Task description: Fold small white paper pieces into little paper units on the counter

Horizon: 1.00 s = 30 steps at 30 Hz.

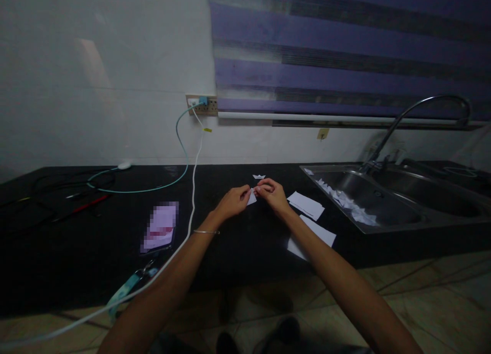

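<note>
Over the black countertop [238,251], my left hand [233,199] and my right hand [273,194] come together at a small folded white paper [251,197]. The fingers of my left hand pinch its left side. My right hand's fingertips are closed at its right edge, and the paper shows between the two hands. Just beyond them a small folded paper boat [259,177] sits on the counter. Right of my right hand lie white paper sheets [307,204], with a further white sheet [318,231] partly covered by my right forearm.
A steel sink [337,226] with a curved faucet [399,118] is at right; many folded white papers [349,203] line its left edge. At left are a phone [161,226], a lanyard [125,291] and a red pen-like item [90,204]. A white cable [194,190] crosses my left forearm.
</note>
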{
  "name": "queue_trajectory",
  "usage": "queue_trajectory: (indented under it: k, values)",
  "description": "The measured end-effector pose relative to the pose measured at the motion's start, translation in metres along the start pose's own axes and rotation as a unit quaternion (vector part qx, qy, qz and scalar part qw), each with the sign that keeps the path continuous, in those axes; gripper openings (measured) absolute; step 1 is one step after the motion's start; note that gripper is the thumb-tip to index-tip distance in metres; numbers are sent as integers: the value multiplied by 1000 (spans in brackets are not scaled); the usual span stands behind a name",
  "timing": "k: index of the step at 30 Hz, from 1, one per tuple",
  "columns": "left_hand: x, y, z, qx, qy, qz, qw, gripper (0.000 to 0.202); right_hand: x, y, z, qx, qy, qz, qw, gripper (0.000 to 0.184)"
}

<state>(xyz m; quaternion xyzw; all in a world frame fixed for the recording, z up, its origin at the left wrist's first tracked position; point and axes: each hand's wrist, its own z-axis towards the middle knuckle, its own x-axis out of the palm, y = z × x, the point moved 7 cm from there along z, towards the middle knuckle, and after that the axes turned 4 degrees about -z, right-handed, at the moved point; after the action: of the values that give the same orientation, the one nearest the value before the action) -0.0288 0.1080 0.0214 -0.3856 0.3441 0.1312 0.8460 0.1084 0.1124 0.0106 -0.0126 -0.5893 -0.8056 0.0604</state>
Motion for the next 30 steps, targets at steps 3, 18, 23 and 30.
queue_trajectory:
  k: [3,18,23,30]
  values:
    - [-1,-3,-1,11,13,-18,1000,25,-1,-3,-1,32,7,-7,999,37]
    - [15,-4,-3,-21,113,-273,955,34,7,7,-1,-125,59,-146,980,19]
    - [17,-1,-3,-40,111,-294,948,23,5,9,0,-129,53,-125,982,21]
    - [13,-8,-5,-34,122,-322,938,29,7,14,-3,-137,38,-156,978,16]
